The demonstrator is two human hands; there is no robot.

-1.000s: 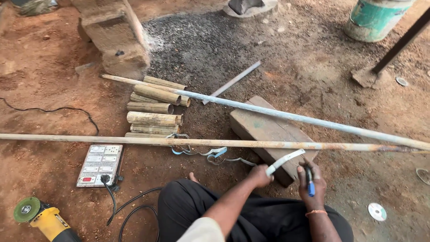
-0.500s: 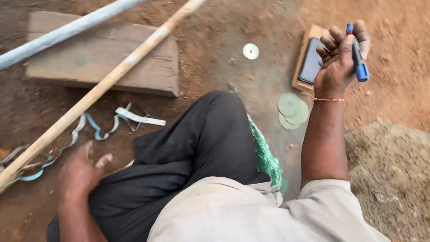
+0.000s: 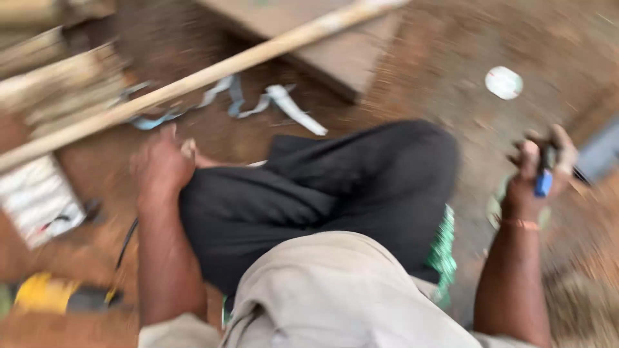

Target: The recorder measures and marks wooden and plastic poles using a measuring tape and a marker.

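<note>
Dirt floor (image 3: 451, 96); right hand (image 3: 538, 174) fingers clamped on blue-tipped tool (image 3: 543, 183), left hand (image 3: 160, 169) fingers blurred, can't tell, near pole (image 3: 193, 80).

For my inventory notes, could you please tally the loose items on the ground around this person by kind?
Long wooden pole: 1
Flat wooden block: 1
White round disc: 1
Yellow power tool: 1
White socket board: 1
Total: 5

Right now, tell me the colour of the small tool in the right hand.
Blue at its lower end; the tool is clasped in the right hand, seen blurred in the head view.
</note>
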